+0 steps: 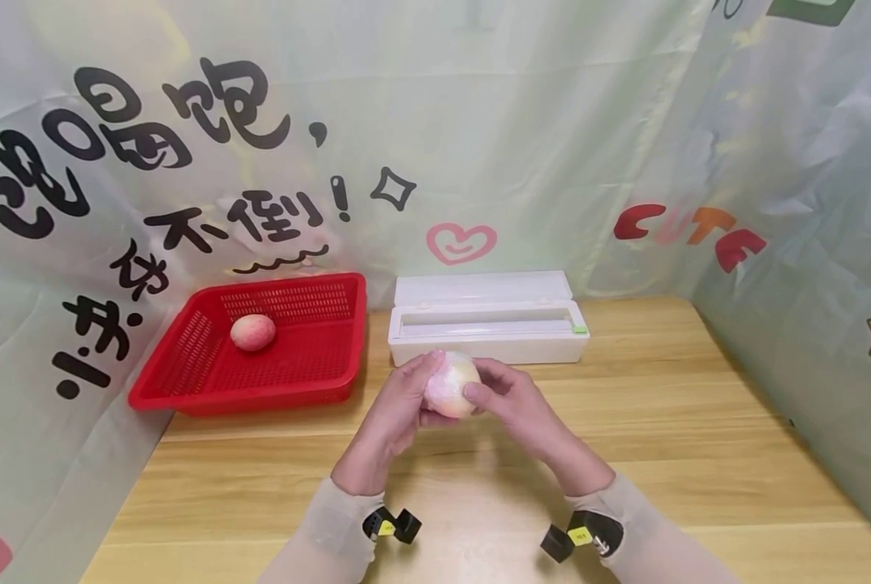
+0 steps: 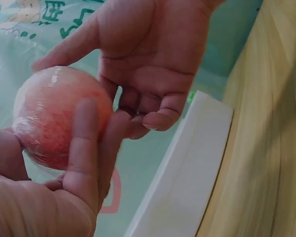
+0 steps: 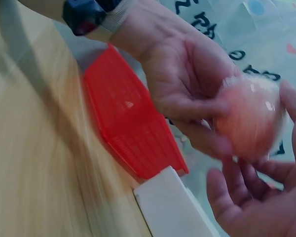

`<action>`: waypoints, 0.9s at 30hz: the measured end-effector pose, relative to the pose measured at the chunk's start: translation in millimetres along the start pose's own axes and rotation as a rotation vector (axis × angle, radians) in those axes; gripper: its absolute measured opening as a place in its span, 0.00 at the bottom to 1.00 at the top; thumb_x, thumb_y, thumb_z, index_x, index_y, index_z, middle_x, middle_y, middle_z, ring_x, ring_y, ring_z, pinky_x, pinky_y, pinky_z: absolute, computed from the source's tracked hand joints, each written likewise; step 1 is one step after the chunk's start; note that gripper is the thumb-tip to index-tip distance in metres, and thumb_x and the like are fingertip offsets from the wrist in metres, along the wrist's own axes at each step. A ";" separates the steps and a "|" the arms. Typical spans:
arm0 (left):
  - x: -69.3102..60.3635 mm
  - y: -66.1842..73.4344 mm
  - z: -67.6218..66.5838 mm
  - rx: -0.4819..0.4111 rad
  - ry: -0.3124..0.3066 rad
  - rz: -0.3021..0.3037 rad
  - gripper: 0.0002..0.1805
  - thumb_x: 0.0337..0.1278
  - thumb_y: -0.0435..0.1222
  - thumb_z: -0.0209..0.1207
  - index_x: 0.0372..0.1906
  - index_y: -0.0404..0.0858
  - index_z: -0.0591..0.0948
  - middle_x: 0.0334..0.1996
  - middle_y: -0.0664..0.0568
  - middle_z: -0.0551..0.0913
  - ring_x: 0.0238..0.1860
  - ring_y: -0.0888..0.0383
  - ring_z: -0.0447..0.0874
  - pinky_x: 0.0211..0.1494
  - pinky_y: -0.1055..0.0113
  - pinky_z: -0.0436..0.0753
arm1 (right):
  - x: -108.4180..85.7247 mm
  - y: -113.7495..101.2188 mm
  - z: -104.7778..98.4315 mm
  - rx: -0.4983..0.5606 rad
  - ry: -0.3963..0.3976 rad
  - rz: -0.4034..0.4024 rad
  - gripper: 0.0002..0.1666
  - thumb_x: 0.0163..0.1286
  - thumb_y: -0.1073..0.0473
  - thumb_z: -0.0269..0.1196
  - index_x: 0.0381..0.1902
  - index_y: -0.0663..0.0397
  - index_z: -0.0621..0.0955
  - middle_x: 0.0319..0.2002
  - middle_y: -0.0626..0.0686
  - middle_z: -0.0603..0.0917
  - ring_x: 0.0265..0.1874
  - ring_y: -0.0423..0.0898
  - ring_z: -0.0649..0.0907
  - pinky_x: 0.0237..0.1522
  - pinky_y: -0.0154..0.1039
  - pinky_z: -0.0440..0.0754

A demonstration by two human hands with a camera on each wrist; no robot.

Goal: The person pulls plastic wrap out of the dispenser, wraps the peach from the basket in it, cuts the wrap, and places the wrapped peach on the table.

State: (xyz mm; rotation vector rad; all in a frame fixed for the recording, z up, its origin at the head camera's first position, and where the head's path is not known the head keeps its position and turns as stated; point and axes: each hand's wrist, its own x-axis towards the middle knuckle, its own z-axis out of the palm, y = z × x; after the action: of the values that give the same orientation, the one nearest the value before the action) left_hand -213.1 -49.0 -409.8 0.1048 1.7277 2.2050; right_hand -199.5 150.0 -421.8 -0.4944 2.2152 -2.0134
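A peach [image 1: 452, 388] wrapped in clear cling film is held between both hands above the table. My left hand [image 1: 395, 410] grips it from the left; in the left wrist view its fingers [image 2: 84, 153] lie along the fruit's red side. From the other side my right hand [image 1: 516, 401] holds the peach, with its thumb on the near face. The film shines and wrinkles over the peach [image 3: 251, 118] in the right wrist view. Just behind the hands stands a long white cling film box [image 1: 486, 349] with its lid raised and a small green piece at its right end.
At the left, a red plastic basket [image 1: 297, 397] holds another peach [image 1: 253, 332]. The wooden table [image 1: 669, 454] runs back to a printed cloth wall [image 1: 538, 162], with more cloth on both sides. A dark camera is strapped on each wrist.
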 end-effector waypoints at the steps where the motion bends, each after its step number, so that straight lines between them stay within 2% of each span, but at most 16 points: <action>1: -0.1 0.4 -0.6 -0.017 -0.004 -0.007 0.28 0.80 0.53 0.54 0.63 0.33 0.78 0.41 0.50 0.87 0.34 0.57 0.91 0.33 0.62 0.91 | 0.1 0.7 -1.3 0.024 -0.016 -0.006 0.29 0.76 0.55 0.67 0.67 0.67 0.78 0.57 0.66 0.84 0.47 0.46 0.86 0.46 0.42 0.88; 4: -0.6 2.0 -2.4 -0.059 -0.019 -0.024 0.29 0.79 0.54 0.53 0.66 0.33 0.77 0.42 0.50 0.86 0.34 0.57 0.91 0.32 0.64 0.91 | -0.2 2.0 -3.9 0.099 -0.051 -0.022 0.30 0.75 0.56 0.67 0.68 0.69 0.77 0.57 0.64 0.84 0.48 0.46 0.87 0.48 0.42 0.88; 8: -1.3 3.3 -5.0 -0.061 -0.047 -0.022 0.29 0.81 0.52 0.52 0.68 0.32 0.75 0.44 0.49 0.85 0.36 0.56 0.91 0.32 0.64 0.91 | -0.2 3.1 -5.0 0.171 -0.078 -0.007 0.30 0.75 0.56 0.68 0.67 0.69 0.77 0.55 0.56 0.85 0.50 0.45 0.86 0.51 0.44 0.88; 16: -1.4 3.5 -5.8 -0.026 -0.058 0.005 0.28 0.81 0.51 0.52 0.68 0.33 0.75 0.46 0.48 0.85 0.39 0.55 0.91 0.35 0.62 0.91 | 1.5 9.2 -8.5 0.356 -0.124 0.060 0.22 0.81 0.55 0.62 0.67 0.57 0.79 0.54 0.46 0.86 0.48 0.43 0.86 0.51 0.44 0.87; 20: -1.3 3.0 -5.4 0.045 -0.017 0.046 0.23 0.81 0.48 0.55 0.62 0.34 0.78 0.47 0.47 0.84 0.40 0.55 0.89 0.38 0.62 0.91 | 2.2 7.2 -9.8 0.369 -0.122 0.068 0.24 0.80 0.57 0.62 0.70 0.58 0.78 0.56 0.45 0.87 0.49 0.43 0.87 0.53 0.44 0.87; 22: -1.2 2.3 -4.4 0.119 0.017 0.084 0.20 0.78 0.46 0.59 0.61 0.36 0.80 0.50 0.46 0.83 0.42 0.55 0.87 0.40 0.62 0.91 | 2.3 4.9 -10.0 0.368 -0.111 0.082 0.27 0.82 0.57 0.60 0.73 0.61 0.75 0.59 0.47 0.85 0.52 0.44 0.86 0.54 0.48 0.87; 24: -1.5 1.3 -2.5 0.202 0.036 0.128 0.20 0.74 0.43 0.64 0.63 0.40 0.82 0.56 0.46 0.82 0.46 0.54 0.85 0.44 0.63 0.90 | 2.2 2.1 -9.1 0.344 -0.081 0.105 0.29 0.83 0.53 0.58 0.74 0.62 0.73 0.62 0.48 0.83 0.55 0.44 0.85 0.56 0.53 0.87; 27: -2.3 -0.2 1.6 0.295 0.042 0.182 0.26 0.67 0.41 0.71 0.67 0.44 0.81 0.63 0.47 0.81 0.53 0.51 0.86 0.51 0.62 0.89 | 2.0 -1.1 -5.8 0.288 -0.037 0.156 0.33 0.84 0.45 0.56 0.74 0.63 0.72 0.63 0.54 0.82 0.56 0.46 0.84 0.56 0.60 0.87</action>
State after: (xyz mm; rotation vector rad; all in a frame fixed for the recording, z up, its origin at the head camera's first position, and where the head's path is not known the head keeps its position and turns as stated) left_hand -210.4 -48.2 -409.3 0.2991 2.1341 2.0679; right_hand -202.9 154.7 -419.8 -0.3130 1.8359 -2.1679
